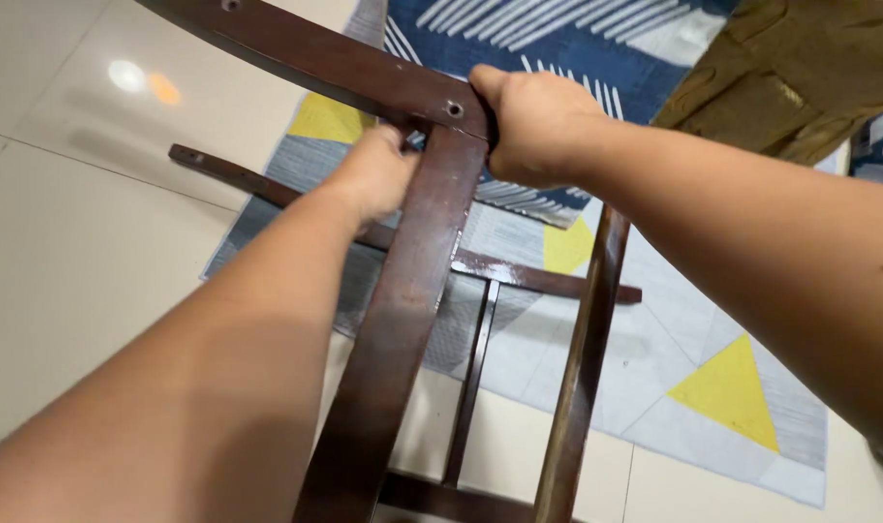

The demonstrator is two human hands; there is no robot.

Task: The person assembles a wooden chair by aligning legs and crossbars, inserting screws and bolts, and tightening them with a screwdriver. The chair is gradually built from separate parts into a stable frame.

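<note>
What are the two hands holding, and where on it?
A dark wooden frame. The right hand grips its top corner joint; the left hand holds just beside that joint, fingers hidden behind the wood.

Bright indoor light from above — round glare spot on glossy floor tiles (131,77). Soft shadows under forearms. Near forearms slightly blurred — wide-angle stretch at edges.

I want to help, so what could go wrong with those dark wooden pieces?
Fingers might get pinched: the left hand is tucked under the joint where the crossbar meets the upright rail. If the right hand loosens its grip there, the frame could tip onto the tiled floor.
</note>
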